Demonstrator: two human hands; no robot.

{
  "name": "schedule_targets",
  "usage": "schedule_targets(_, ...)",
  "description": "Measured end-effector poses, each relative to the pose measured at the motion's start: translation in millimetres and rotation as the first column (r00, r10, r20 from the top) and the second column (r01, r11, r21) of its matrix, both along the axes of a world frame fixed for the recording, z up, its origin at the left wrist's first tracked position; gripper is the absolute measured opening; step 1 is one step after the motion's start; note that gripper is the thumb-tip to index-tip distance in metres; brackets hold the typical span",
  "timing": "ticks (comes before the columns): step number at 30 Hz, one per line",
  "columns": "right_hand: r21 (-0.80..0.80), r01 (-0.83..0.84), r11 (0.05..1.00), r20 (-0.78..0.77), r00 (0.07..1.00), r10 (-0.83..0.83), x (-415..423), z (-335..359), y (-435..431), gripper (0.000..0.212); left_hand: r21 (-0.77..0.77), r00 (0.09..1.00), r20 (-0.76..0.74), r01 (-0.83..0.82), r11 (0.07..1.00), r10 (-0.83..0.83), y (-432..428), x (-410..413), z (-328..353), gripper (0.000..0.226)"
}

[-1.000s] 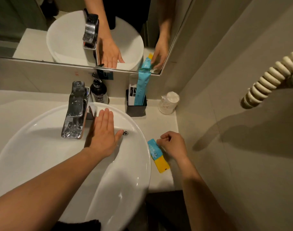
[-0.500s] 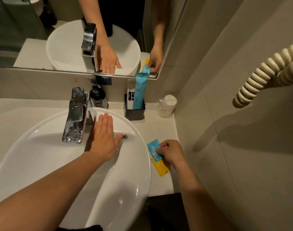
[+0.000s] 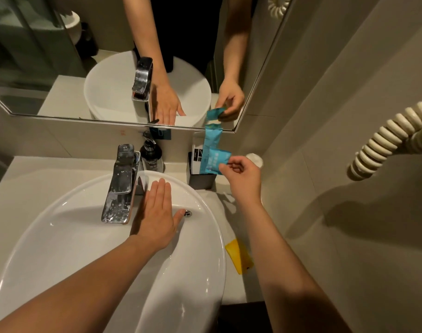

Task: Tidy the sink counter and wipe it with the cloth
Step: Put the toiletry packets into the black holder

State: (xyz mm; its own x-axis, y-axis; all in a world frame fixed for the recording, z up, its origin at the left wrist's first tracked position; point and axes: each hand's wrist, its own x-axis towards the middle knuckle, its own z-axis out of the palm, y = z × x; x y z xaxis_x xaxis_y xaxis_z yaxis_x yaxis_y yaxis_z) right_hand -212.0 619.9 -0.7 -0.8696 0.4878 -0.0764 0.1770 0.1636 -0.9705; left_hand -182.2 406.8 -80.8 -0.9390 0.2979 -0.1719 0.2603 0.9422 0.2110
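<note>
Beige tiled walls close in around a pale tabletop with a white oval basin filling the lower left of the frame and a mirror across the top. Left hand lies flat and open inside the basin, fingers together, thumb tip right by the drain, holding nothing. Just left of it stands the chrome faucet, water-spotted. Right hand is up at centre right, fingers curled, pinching a small blue sachet by its edge, right in front of the dark holder. A taller blue packet stands upright in that holder. Behind the faucet sits a dark pump bottle. A yellow packet lies flat on the tabletop at lower centre, just beside the basin rim, partly under the right forearm. Behind the right hand peeks a white-lidded cup. A cream coiled cord hangs at the right edge. No cloth shows anywhere in view.
</note>
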Motion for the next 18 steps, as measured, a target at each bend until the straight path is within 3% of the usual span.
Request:
schedule_targets(4, 0.061, -0.062, 0.996, -0.016, 0.998, 0.063, -25.3, -7.4, -19.7, 0.017, -0.024, 1.0, 0.0, 0.005, 1.0, -0.005, -0.6, -0.1, -0.4, 0.085)
schedule_targets(12, 0.297, -0.196, 0.934, 0.125, 0.978, 0.166, -37.0, -31.5, -25.0, 0.014, 0.016, 1.0, -0.017, -0.018, 1.0, 0.018, 0.5, -0.2, -1.6, 0.081)
schedule_targets(18, 0.331, -0.203, 0.921, 0.144, 0.976, 0.164, -38.0, -34.7, -23.3, 0.024, 0.064, 0.998, -0.055, -0.014, 0.998, 0.017, 1.5, 0.3, -4.1, 0.081)
